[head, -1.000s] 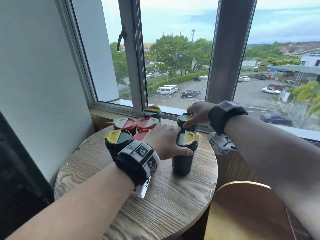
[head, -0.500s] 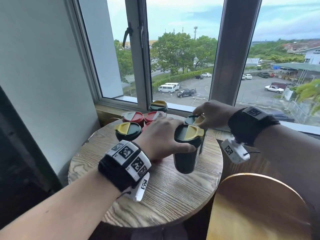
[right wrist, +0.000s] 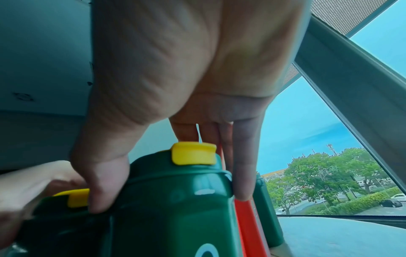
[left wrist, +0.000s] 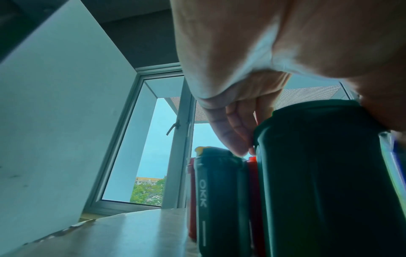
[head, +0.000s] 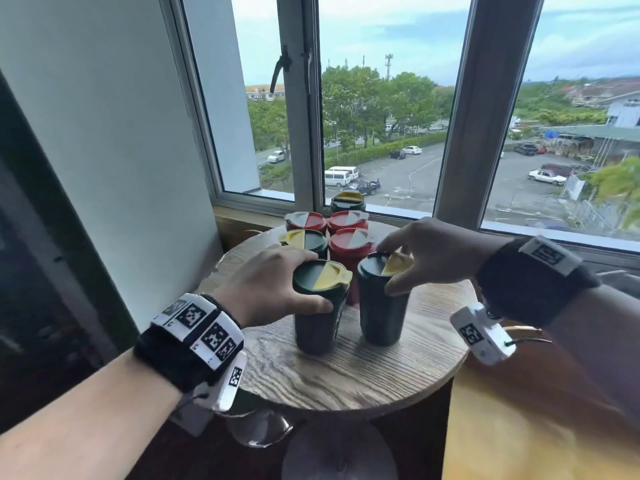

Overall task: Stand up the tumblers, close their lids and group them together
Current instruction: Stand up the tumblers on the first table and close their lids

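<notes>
Two dark green tumblers with yellow lid flaps stand upright side by side at the front of the round wooden table. My left hand grips the left tumbler round its lid rim, with the fingers down its far side. This tumbler fills the left wrist view. My right hand holds the right tumbler from above, thumb and fingers round the lid. Behind stand three red tumblers and two more green ones, all upright.
A wall closes in the left side and the window sill runs right behind the table. A yellow-brown rounded seat sits at the lower right, next to the table edge. Bare wood shows at the front of the table.
My right hand has brought its green tumbler from the back right, near the window, forward beside the one in my left hand. The head view has shifted closer and leftward.
</notes>
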Tool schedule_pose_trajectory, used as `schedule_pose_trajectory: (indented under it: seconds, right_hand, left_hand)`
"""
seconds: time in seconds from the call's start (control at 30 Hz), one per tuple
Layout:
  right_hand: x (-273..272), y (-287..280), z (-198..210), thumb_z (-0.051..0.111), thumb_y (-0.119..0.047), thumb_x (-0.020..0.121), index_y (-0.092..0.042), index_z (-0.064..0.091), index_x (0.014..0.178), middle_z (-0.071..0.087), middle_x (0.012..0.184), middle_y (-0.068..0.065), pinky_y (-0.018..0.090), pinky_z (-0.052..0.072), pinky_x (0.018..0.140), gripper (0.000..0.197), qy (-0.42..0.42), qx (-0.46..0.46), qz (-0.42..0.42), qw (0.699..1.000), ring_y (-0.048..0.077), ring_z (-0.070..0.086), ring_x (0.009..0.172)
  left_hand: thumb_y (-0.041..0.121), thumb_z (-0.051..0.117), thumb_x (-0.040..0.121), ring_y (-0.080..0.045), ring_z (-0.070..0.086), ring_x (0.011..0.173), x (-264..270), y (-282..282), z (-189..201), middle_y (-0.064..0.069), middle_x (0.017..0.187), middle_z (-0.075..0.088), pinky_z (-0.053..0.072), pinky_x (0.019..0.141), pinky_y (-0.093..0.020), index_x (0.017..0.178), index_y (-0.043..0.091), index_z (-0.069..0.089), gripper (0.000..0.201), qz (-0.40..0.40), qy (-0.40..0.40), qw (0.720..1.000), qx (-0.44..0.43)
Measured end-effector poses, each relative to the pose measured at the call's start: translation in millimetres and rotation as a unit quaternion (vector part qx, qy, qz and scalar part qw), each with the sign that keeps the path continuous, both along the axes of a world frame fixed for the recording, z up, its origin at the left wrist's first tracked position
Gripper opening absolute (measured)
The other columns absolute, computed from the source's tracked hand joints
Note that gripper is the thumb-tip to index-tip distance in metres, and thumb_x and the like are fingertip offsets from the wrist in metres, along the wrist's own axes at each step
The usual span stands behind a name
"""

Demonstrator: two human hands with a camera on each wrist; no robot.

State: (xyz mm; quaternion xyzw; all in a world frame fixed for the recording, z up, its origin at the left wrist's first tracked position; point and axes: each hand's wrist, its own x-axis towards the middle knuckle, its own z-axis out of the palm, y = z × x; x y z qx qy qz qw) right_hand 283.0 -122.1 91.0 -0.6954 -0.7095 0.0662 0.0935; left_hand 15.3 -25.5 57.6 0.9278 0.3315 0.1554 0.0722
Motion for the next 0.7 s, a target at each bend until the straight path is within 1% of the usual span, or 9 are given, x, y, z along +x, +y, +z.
schedule_pose_trajectory:
  seconds: [0.07,0.2,0.3,0.37,0.43,0.53,0.6,0.67,0.7]
  right_hand:
    - [-11,3,-2,0.086,-0.056,0.070,-0.029,0.068,0.134,0.068,0.108,-0.015,0.029,0.052,0.082,0.072,-0.002,0.005,0.001,1.000,0.011,0.064,0.098]
    - [-27,7,-5,0.084,-0.061,0.067,-0.029,0.067,0.136,0.072,0.117,-0.011,0.035,0.056,0.089,0.078,0.001,0.003,0.002,1.000,0.012,0.065,0.101]
    - [-35,10,-8,0.085,-0.057,0.070,-0.028,0.067,0.137,0.069,0.124,-0.011,0.031,0.053,0.090,0.075,-0.010,0.007,0.004,1.000,0.011,0.062,0.104]
    - [-38,11,-10,0.084,-0.058,0.070,-0.026,0.066,0.138,0.067,0.128,-0.010,0.033,0.053,0.094,0.077,-0.013,0.010,0.004,1.000,0.012,0.060,0.108]
    - [-40,12,-12,0.083,-0.058,0.070,-0.026,0.066,0.138,0.065,0.129,-0.010,0.038,0.053,0.098,0.078,-0.018,0.011,0.003,1.000,0.013,0.060,0.111]
    - [-40,12,-13,0.082,-0.057,0.070,-0.026,0.064,0.141,0.063,0.129,-0.011,0.040,0.053,0.099,0.079,-0.024,0.009,0.002,1.000,0.014,0.060,0.112]
    - [-41,12,-12,0.082,-0.056,0.071,-0.027,0.063,0.141,0.063,0.129,-0.011,0.041,0.053,0.098,0.078,-0.025,0.007,0.003,1.000,0.014,0.059,0.112]
    - [-41,13,-12,0.082,-0.055,0.072,-0.026,0.063,0.141,0.063,0.128,-0.009,0.042,0.053,0.098,0.077,-0.032,0.002,0.006,0.999,0.016,0.060,0.111]
    - [-41,13,-12,0.082,-0.054,0.073,-0.026,0.063,0.141,0.063,0.128,-0.008,0.042,0.053,0.097,0.077,-0.036,0.000,0.006,0.999,0.016,0.060,0.111]
  left_hand:
    - [0.072,0.073,0.066,-0.015,0.051,0.124,-10,8,-3,0.003,0.141,0.059,0.041,0.096,-0.029,0.143,0.025,0.053,0.092,0.011,-0.001,1.000,-0.009]
    - [0.065,0.077,0.068,-0.016,0.051,0.125,-23,20,-8,0.003,0.141,0.058,0.040,0.096,-0.026,0.144,0.021,0.053,0.090,0.017,-0.016,1.000,-0.021]
    - [0.066,0.075,0.069,-0.017,0.050,0.127,-30,27,-12,0.001,0.141,0.057,0.042,0.101,-0.030,0.144,0.019,0.052,0.091,0.017,-0.019,0.999,-0.032]
    - [0.064,0.069,0.071,-0.018,0.048,0.130,-33,30,-13,-0.001,0.143,0.054,0.038,0.104,-0.030,0.146,0.018,0.051,0.090,0.007,-0.011,0.999,-0.038]
    - [0.056,0.062,0.072,-0.017,0.044,0.133,-36,31,-12,0.000,0.146,0.053,0.033,0.102,-0.025,0.145,0.019,0.052,0.083,-0.014,-0.004,0.999,-0.035]
    - [0.043,0.056,0.075,-0.014,0.042,0.136,-40,32,-11,0.006,0.148,0.050,0.028,0.104,-0.024,0.140,0.026,0.059,0.067,-0.044,-0.008,0.998,-0.047]
    - [0.038,0.052,0.076,-0.013,0.037,0.138,-42,34,-13,0.007,0.149,0.047,0.029,0.113,-0.032,0.136,0.032,0.061,0.060,-0.049,-0.017,0.997,-0.048]
    - [0.042,0.047,0.078,-0.012,0.035,0.134,-44,34,-15,0.011,0.142,0.046,0.031,0.114,-0.040,0.131,0.041,0.062,0.055,-0.035,-0.028,0.998,-0.043]
    - [0.049,0.044,0.080,-0.012,0.036,0.130,-43,33,-15,0.012,0.136,0.046,0.033,0.111,-0.040,0.130,0.044,0.062,0.053,-0.024,-0.030,0.998,-0.040]
